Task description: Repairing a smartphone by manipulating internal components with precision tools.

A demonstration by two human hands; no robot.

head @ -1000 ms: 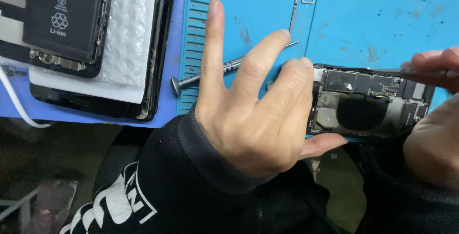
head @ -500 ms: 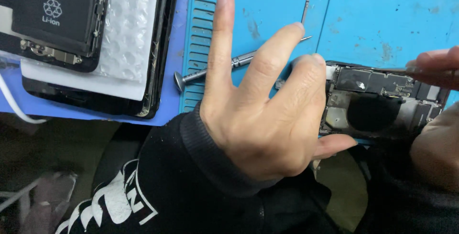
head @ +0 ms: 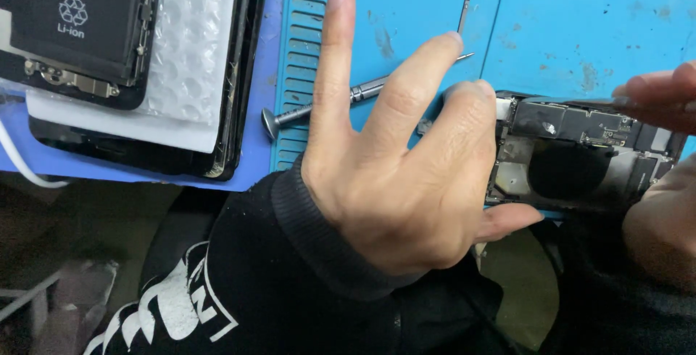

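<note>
Your left hand (head: 406,181) lies spread wide and flat over the blue work mat (head: 565,29), fingers fanned apart and gripping nothing. Its ring and little fingers rest against the left end of an opened phone (head: 580,155), and your thumb sits along the phone's near side. The phone lies at the mat's near edge, towards its right side, with its insides facing up: small chips and metal shields along the top and a dark round patch in the middle.

Your right hand (head: 663,203) comes in from the right edge of the view. Its fingers (head: 656,94) are curled over the phone's far right corner and touch it; whether they pinch anything cannot be told, as most of the hand is out of view.

A slim metal screwdriver (head: 326,105) lies on the mat just beyond your left hand, partly hidden under your middle fingers, its round cap pointing towards the mat's ribbed left edge.

Left of the mat, a second dark phone (head: 145,145) lies open with a black battery (head: 80,21) and a sheet of bubble wrap (head: 188,50) on top. A white cable (head: 22,166) curves at the far left.
</note>
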